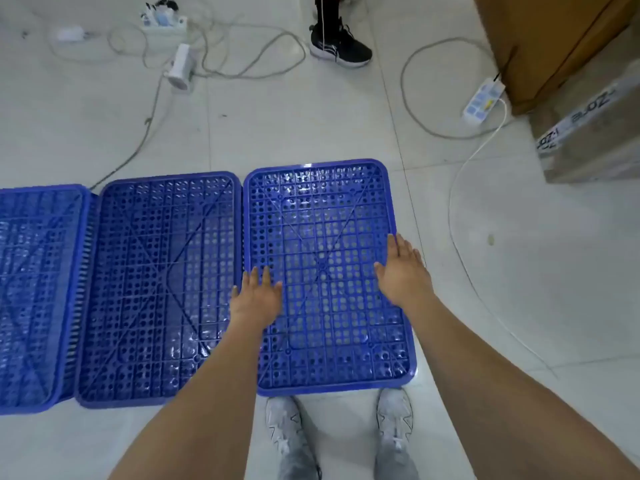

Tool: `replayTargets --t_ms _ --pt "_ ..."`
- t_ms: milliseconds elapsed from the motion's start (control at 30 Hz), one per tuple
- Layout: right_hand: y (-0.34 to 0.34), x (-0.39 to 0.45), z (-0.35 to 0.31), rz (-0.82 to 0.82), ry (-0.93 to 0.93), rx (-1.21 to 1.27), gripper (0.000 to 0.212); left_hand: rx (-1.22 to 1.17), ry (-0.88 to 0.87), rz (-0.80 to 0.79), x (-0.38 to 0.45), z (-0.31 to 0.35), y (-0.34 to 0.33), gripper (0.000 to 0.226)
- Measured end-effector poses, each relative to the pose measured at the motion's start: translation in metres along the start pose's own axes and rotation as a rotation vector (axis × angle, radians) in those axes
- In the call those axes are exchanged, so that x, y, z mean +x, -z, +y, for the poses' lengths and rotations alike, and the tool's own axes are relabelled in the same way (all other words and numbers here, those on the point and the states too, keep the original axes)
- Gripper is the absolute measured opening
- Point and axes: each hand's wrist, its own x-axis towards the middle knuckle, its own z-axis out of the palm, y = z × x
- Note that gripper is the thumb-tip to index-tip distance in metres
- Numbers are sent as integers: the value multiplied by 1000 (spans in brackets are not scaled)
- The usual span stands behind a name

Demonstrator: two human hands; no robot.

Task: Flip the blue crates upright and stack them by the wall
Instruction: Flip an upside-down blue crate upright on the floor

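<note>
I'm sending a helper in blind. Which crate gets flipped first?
Find the row of three blue crates lying bottom-up on the white tile floor. Take the rightmost crate, nearest the cardboard boxes. Only it has both hands above it.

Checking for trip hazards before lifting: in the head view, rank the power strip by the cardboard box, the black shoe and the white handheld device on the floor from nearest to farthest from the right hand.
From the right hand:
1. Power strip, ahead and right, by the cardboard box.
2. Black shoe, straight ahead, far.
3. White handheld device, far ahead and left.
</note>
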Motion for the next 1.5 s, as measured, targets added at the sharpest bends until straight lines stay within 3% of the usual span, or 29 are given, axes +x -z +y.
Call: replayTargets --t_ms 233,600,700,933,1000,1100,1233,1400,1500 --pt "-81 48 14 -64 -173 96 78 -37 46 -9 70 -18 -44 67" --pt "-114 96 32 -79 -577 538 74 -26 85 51 105 -6 -94 82" --pt "-114 100 51 -16 -538 530 43 -18 89 44 109 -6 -97 81" --pt "-104 61 59 179 -601 517 37 16 52 -129 100 9 -66 82" --pt "-97 45 57 299 -606 453 40 7 18 -173 95 22 -54 78" --pt "-73 26 54 491 -554 398 40 -98 12 -236 86 54 -40 72" --pt "-35 7 39 595 -475 340 39 -393 -75 -356 48 102 -19 58" --pt "-11 -8 -11 524 -325 340 36 -925 -68 -297 17 125 -12 61" --pt "-20 -14 -46 434 -189 275 35 -1128 -104 -276 9 123 -13 58"
